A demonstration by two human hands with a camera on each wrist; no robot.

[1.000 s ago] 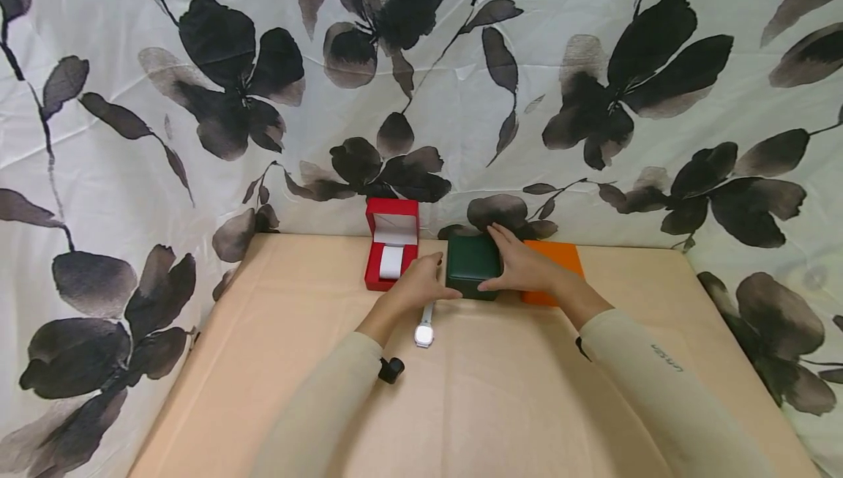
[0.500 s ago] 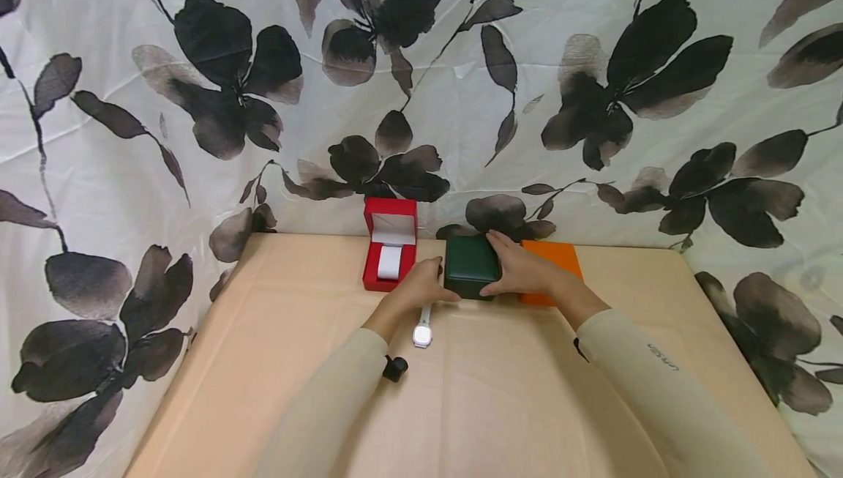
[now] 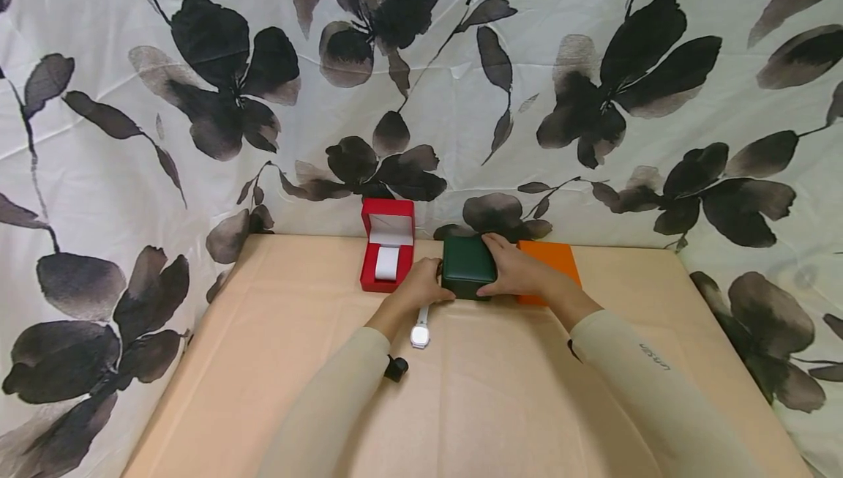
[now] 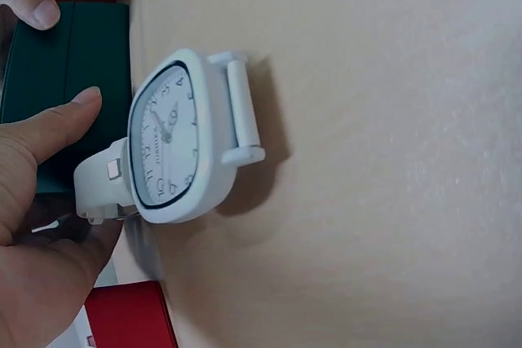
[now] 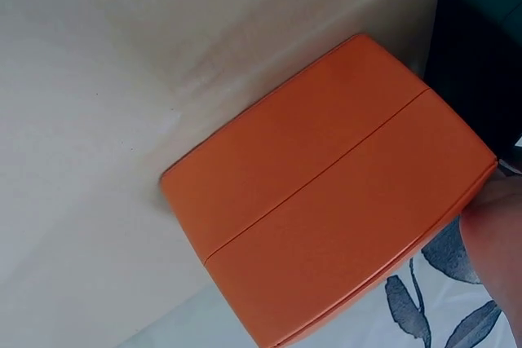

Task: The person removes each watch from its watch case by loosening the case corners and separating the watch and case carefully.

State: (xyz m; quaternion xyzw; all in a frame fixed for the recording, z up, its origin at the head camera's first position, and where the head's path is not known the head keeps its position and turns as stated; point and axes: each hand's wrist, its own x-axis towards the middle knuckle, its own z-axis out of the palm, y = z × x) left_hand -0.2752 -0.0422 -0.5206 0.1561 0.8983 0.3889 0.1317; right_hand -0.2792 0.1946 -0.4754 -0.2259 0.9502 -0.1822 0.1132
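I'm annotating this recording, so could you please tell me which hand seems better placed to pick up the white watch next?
Probably the left hand: the white watch lies close beside it, whereas the right hand is farther off, at the right side of the green box.

You are in a cloth-screened nook, home or studio unclear: floral fabric (image 3: 454,119) rises behind your tabletop (image 3: 500,390) at its far edge and flanks both side edges.
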